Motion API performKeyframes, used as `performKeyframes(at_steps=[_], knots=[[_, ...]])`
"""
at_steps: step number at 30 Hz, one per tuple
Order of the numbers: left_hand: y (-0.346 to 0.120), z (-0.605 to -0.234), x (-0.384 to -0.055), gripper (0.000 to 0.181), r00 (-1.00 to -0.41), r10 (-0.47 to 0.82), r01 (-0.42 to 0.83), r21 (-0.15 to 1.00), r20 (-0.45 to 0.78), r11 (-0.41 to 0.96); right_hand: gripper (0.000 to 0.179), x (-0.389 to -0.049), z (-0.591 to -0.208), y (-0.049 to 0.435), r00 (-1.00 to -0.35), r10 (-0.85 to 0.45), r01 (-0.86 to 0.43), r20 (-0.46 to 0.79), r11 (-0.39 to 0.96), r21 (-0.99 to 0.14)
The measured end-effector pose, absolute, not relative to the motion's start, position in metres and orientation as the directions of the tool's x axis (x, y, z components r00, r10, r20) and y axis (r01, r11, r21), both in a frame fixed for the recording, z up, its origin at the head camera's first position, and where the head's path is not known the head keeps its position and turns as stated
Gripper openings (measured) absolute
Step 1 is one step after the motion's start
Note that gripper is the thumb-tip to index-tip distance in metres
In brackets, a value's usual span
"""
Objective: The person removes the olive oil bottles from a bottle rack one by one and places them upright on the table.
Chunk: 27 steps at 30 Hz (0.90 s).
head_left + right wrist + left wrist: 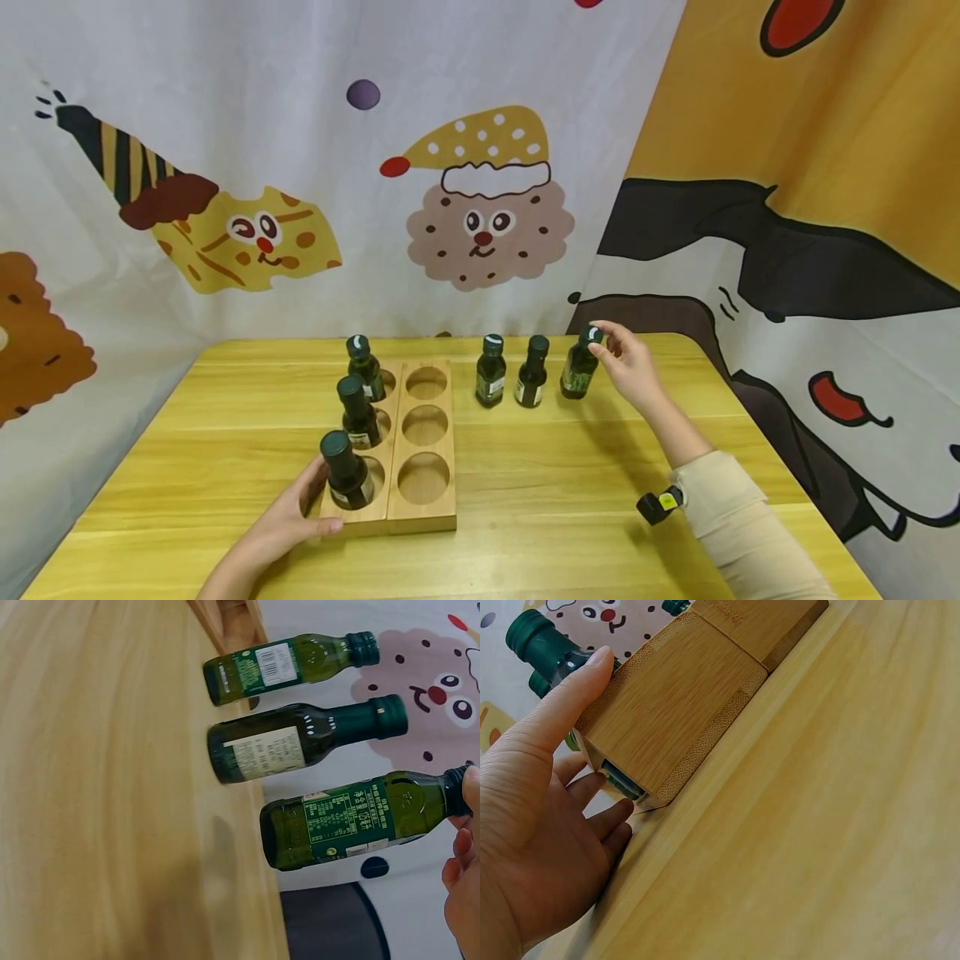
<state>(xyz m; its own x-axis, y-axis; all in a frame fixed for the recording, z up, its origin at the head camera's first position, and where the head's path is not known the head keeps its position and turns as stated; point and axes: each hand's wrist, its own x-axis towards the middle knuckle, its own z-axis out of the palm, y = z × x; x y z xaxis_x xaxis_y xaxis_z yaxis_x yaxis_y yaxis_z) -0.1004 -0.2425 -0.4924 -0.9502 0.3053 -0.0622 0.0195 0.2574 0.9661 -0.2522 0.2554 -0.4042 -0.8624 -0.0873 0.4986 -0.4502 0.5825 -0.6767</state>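
My right hand (630, 365) pinches the dark green cap of a small green glass bottle (577, 375), which leans slightly at the right end of a row. Whether its base touches the table I cannot tell. Its printed green label (349, 820) faces the right wrist camera. Beside it stand a dark bottle with a pale label (531, 375) and another green bottle (491, 375). At the near left corner of a wooden rack (422, 525), my left hand (288, 517) grips with the thumb at the front and fingers along the left side.
Three bottles stand in the rack's left column: a front one (349, 479), a middle one (360, 417) and a rear one (365, 367). Round holes (424, 479) line its right column. A patterned curtain (300, 125) hangs behind the wooden table (540, 517).
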Motion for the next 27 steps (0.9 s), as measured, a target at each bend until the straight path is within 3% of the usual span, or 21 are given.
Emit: performKeyframes(at_steps=[18,27], knots=[[-0.243,-0.496,-0.099,0.098,-0.945,0.328,0.100,0.962,0.013,0.252,0.031,-0.256,-0.431,0.256,-0.879,-0.049,-0.419,0.475,0.555,-0.718],[-0.244,-0.498,-0.102,0.100,-0.949,0.315,0.075,0.964,-0.009,0.255,0.033,-0.257,-0.434,0.257,-0.876,-0.053,-0.417,0.480,0.583,-0.697]])
